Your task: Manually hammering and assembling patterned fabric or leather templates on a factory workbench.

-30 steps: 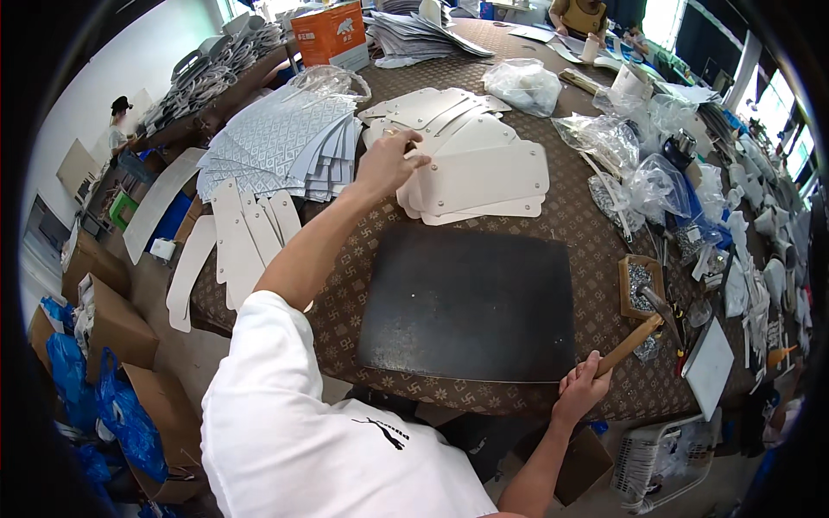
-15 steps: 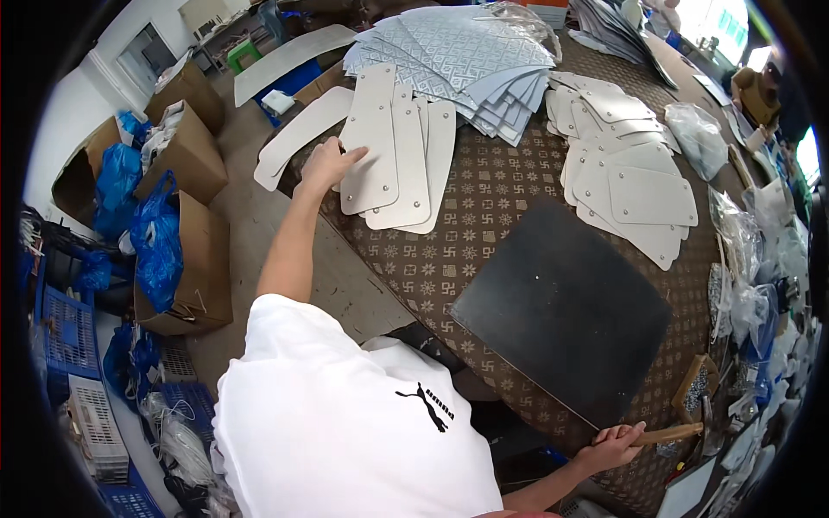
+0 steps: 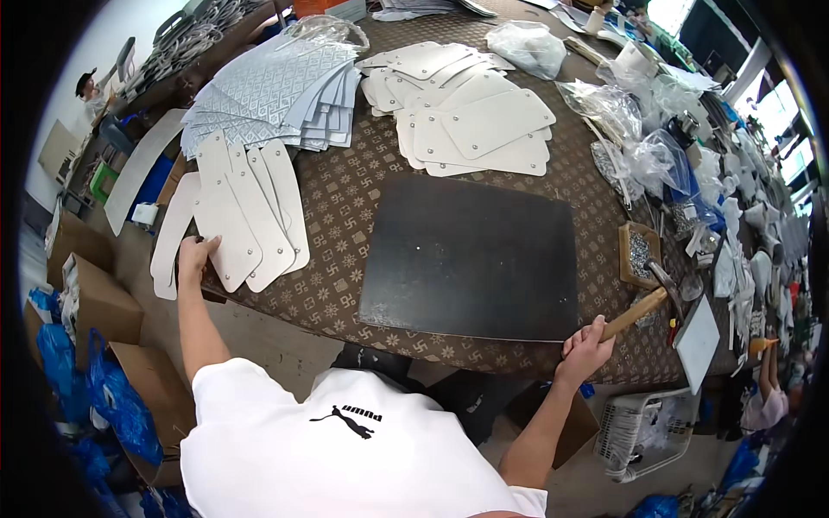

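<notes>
My left hand (image 3: pixel 199 255) is closed at the near left edge of a white panel (image 3: pixel 226 226), its thumb on top and its other fingers partly hidden. That panel tops a fanned pile of long white panels with rounded corners and small metal rivets. Beneath the pile's left side lies a plain curved white piece (image 3: pixel 175 231). My right hand (image 3: pixel 587 352) grips the wooden handle of a hammer (image 3: pixel 637 312) at the table's front right edge, the hammer's head pointing away beside a small box. Between my hands lies a black rectangular mat (image 3: pixel 471 259).
Patterned grey-white sheets (image 3: pixel 268 91) are stacked at the far left. Another pile of riveted white panels (image 3: pixel 496 121) lies behind the mat. A wooden box of small metal parts (image 3: pixel 639 253) and plastic bags (image 3: pixel 656 164) crowd the right side. Cardboard boxes (image 3: pixel 95 298) stand on the floor at left.
The view has turned to the right, so the table and its piles appear further left. My left hand stays at the panel pile, and my right hand still holds the hammer.
</notes>
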Demonstrator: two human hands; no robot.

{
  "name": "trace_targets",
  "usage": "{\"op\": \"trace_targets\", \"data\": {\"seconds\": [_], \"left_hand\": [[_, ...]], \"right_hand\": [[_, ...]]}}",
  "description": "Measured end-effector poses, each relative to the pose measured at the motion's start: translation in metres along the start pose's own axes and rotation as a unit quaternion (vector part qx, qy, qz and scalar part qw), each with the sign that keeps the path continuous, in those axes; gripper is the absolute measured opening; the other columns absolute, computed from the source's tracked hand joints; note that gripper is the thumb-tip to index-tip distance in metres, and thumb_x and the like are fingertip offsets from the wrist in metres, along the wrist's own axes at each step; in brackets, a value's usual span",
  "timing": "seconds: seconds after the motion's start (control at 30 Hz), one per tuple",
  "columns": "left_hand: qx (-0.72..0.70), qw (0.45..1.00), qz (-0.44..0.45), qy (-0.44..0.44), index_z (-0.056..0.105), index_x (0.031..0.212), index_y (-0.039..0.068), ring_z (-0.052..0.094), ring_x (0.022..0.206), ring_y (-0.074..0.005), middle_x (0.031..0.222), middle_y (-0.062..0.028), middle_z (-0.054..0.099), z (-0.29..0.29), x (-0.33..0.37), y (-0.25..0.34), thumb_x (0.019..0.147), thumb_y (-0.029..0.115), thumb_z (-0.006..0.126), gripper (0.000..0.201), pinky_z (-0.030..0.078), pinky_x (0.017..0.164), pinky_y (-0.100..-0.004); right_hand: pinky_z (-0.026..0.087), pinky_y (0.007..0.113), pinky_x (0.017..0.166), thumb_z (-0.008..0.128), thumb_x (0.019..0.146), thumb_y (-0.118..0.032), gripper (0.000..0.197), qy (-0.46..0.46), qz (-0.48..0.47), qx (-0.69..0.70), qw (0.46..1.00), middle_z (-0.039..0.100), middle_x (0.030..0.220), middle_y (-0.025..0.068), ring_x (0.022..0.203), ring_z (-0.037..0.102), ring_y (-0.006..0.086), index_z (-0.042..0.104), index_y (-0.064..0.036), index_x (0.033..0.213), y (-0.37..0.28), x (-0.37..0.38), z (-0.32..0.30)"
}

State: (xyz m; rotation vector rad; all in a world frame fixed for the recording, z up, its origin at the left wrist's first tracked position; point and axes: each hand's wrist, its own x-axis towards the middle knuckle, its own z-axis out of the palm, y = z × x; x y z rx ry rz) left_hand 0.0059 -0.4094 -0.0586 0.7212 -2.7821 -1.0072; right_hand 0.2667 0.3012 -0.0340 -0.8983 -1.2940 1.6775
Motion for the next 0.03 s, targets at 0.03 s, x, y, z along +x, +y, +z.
{"op": "trace_targets", "data": {"seconds": [0.03], "left_hand": [[-0.096,0.995,0.005,0.006,0.072,0.117,-0.002,0.075,0.076,-0.028,0.095,-0.017,0.077,0.0045,0.0103,-0.0083,0.082,0.028,0.081,0.047,0.056,0.065,-0.0365]], "right_hand": [[0.029,0.022,0.037,0.059,0.105,-0.025,0.025,-0.001,0.006,0.003,1.0,0.037,0.066,-0.0056,0.048,0.034,0.003,0.044,-0.0131,0.088,0.0006,-0.0004,-0.0028]]}}
